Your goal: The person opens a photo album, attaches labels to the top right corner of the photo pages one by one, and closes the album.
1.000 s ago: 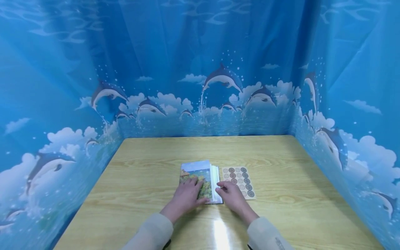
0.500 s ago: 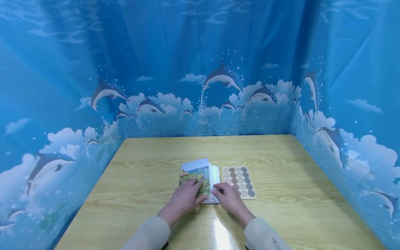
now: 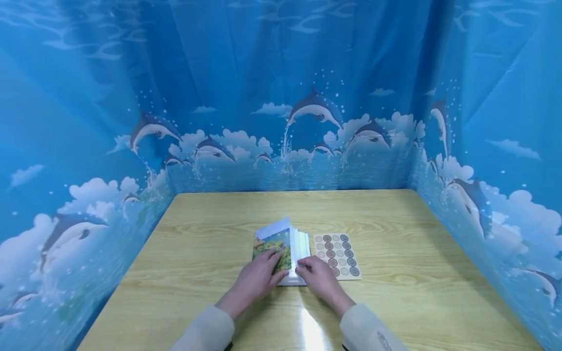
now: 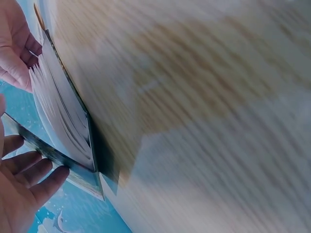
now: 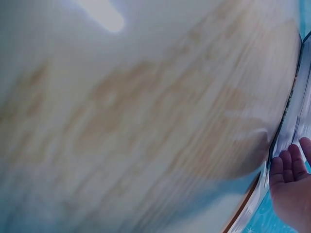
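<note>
A book (image 3: 273, 237) with a picture of greenery and sky on its front lies on the table, its cover raised at a slant. My left hand (image 3: 259, 273) holds this cover; in the left wrist view its fingers (image 4: 29, 167) lie along the outside, with the thumb mostly cut off. White pages (image 3: 300, 243) show to the right of the cover. My right hand (image 3: 321, 277) holds the page edges, the thumb against the fanned leaves in the left wrist view. In the right wrist view, its fingers (image 5: 286, 167) are beside the book's edge.
Just right of the book lies a beige sheet (image 3: 338, 251) with rows of round brown and pale discs. The wooden table (image 3: 210, 219) is bordered at the back and sides by a blue dolphin-print curtain (image 3: 246, 97). A bright reflection lies near the table's front.
The cover has risen and tilted to the left under my left hand, so more of the white pages shows. My right hand has shifted slightly left onto the page edges.
</note>
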A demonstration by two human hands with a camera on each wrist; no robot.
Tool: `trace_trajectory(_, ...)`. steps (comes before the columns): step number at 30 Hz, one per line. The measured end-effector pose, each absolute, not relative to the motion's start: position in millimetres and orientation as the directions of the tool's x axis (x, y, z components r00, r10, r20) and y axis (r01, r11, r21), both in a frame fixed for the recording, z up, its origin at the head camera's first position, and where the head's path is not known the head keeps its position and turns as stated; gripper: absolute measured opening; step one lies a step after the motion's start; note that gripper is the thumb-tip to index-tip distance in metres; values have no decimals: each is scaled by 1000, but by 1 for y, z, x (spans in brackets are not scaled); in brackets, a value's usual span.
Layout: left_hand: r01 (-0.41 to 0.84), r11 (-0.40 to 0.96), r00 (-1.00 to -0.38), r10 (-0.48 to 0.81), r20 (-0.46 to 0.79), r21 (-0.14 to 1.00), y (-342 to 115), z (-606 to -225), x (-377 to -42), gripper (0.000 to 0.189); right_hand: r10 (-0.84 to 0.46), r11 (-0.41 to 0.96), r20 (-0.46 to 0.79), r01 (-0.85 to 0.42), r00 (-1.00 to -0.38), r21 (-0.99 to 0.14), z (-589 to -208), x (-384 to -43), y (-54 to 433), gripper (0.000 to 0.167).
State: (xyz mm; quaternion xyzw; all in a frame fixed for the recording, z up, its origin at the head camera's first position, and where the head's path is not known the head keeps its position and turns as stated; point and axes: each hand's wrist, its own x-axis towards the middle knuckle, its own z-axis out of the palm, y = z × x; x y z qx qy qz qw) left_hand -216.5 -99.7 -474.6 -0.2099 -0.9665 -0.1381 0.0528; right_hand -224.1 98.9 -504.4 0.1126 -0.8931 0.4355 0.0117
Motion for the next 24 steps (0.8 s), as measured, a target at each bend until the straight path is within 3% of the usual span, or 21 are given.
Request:
trace_trajectory(6, 441, 846, -894, 382, 234, 301, -108, -474, -214, 59, -192, 598, 134, -224, -972, -769, -505, -224, 97, 27)
trace_trajectory(20, 594, 730, -729, 311, 610, 338, -128, -474, -212, 41, -168, 599, 155, -226, -973, -768, -507, -223, 96, 26)
trace_trajectory(24, 594, 696, -725, 247, 642, 403, -135, -474, -211, 39, -169, 603, 159, -230, -973, -764, -507, -223, 96, 27)
